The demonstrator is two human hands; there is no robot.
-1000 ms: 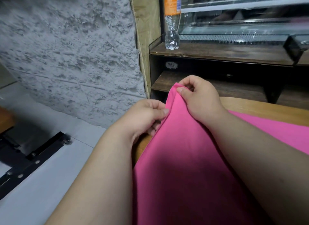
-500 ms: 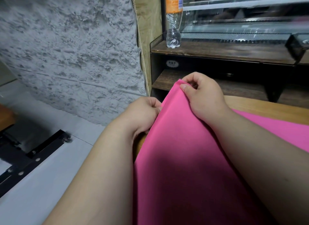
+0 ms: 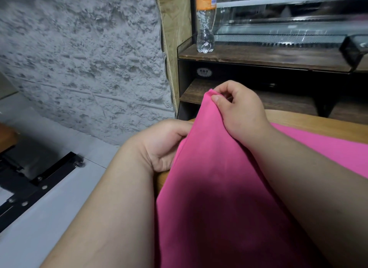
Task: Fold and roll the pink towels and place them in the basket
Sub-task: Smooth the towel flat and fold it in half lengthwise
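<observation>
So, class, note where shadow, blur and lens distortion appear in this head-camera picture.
In the head view, shadow darkens the lower half of the pink towel; the glass case at top right is smeared with streaky glare; the wide lens tilts the bottle.

The left forearm is reaching in from the near left and the right forearm from the near right, both bare, both angling toward the far middle. The right hand is riding farther and higher, knuckles up, fingers curled under. Its thumb is pressing onto the forefinger, pinching the top corner of the towel. The left hand is sitting nearer and lower, just left of the right wrist, palm facing right, fingers curling round the towel's left edge, their tips hidden behind the cloth. The two hands are not touching.
</observation>
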